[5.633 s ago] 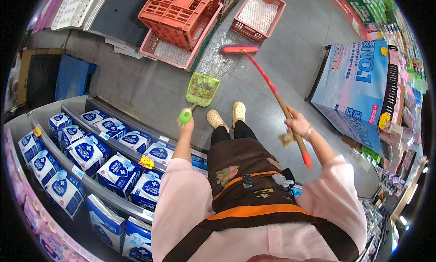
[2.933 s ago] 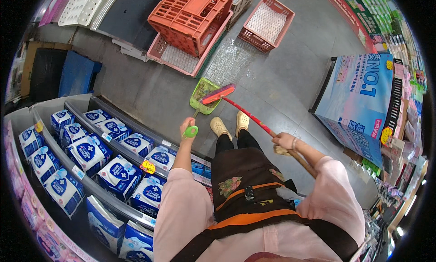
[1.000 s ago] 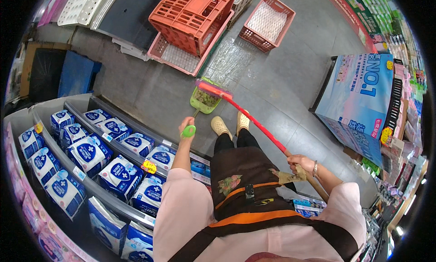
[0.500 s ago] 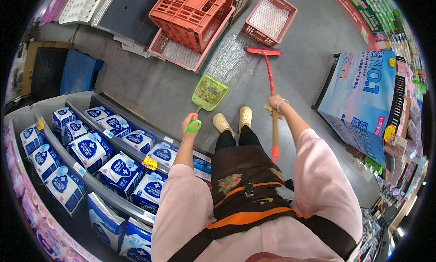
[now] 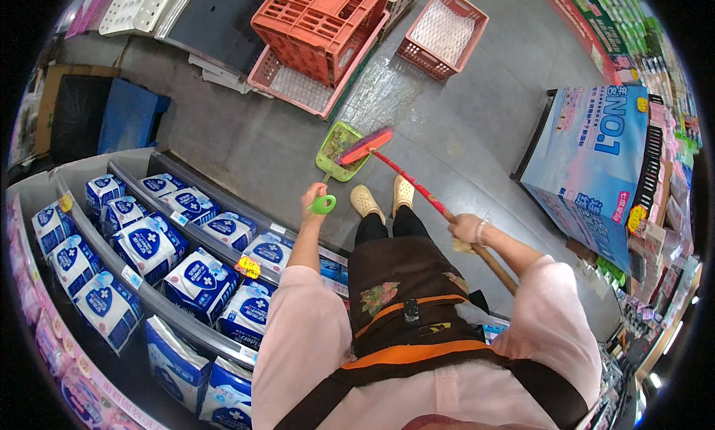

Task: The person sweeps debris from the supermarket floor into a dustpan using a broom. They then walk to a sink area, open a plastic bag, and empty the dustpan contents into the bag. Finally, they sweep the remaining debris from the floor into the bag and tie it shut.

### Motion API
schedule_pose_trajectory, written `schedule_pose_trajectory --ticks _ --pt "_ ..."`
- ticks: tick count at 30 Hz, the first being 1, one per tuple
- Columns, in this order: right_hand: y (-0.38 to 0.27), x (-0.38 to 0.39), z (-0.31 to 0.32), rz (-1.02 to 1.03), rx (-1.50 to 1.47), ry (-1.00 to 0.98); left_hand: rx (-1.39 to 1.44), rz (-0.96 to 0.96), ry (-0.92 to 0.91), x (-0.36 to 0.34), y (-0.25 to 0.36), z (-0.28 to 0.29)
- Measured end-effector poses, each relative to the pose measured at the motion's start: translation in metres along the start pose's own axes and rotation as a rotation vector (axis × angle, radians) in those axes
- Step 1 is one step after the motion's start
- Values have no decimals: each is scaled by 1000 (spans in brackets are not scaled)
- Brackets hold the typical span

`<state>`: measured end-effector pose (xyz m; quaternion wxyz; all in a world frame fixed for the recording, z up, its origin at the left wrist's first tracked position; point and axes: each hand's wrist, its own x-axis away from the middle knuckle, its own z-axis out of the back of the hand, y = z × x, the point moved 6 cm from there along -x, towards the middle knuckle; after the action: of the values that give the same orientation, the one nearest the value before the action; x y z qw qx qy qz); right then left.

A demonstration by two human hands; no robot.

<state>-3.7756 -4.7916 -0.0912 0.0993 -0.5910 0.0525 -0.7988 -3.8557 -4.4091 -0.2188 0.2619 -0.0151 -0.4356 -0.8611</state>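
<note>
My left hand (image 5: 313,198) is closed round the handle of a green dustpan (image 5: 328,164), just below its looped end. The pan lies on the floor ahead of my feet with grey-brown debris in it. My right hand (image 5: 468,230) grips the long stick of a broom (image 5: 413,184), red-wrapped toward the head and bare wood toward the top. The red broom head (image 5: 366,145) is over the right side of the dustpan and hides part of its inside. Whether the bristles touch the debris I cannot tell.
Stacked red plastic crates (image 5: 320,28) stand ahead, and a single crate (image 5: 444,34) sits further right. Shelves of blue-and-white packages (image 5: 201,274) curve along my left. A blue display box (image 5: 588,169) stands to the right. My cream clogs (image 5: 366,202) are close to the dustpan.
The broom head has swung left and nearer, from the floor by the single crate to over the dustpan. My right hand has moved lower and slightly right. The dustpan has stayed in place.
</note>
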Motion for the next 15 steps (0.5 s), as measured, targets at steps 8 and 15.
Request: schedule_pose_trajectory --ticks 8,15 --pt "59 51 53 -182 -200 151 22 -19 24 2 -4 4" --pt "73 -64 85 -213 -261 181 68 -30 5 6 -7 8"
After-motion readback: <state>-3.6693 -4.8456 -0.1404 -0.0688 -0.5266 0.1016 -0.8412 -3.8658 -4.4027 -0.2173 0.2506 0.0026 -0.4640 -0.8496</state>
